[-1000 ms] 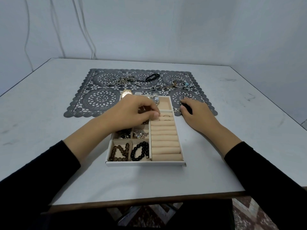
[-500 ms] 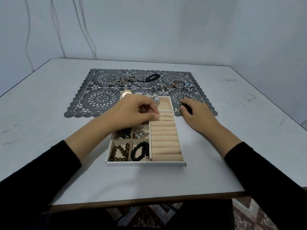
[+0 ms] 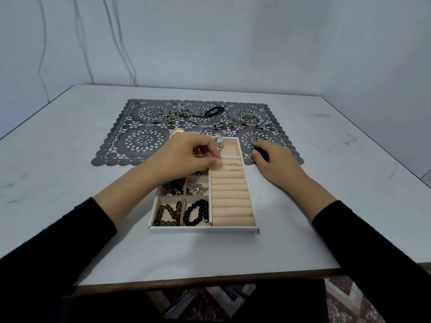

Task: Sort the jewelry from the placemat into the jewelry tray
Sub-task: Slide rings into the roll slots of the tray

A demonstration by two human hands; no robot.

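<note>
The white jewelry tray sits in front of the dark lace placemat. Its left compartments hold brown beads, black beads and silver pieces. Two gold rings sit in the top beige ring rolls. My left hand hovers over the tray's upper part, thumb and forefinger pinched at the left end of the top roll; anything between them is hidden. My right hand rests curled at the tray's right side on the mat's edge, with a dark patch under its fingers.
On the mat lie silver chains, a black band, a bangle with blue beads and a gold watch. A silver watch lies at the tray's top. The table edge runs close in front of me.
</note>
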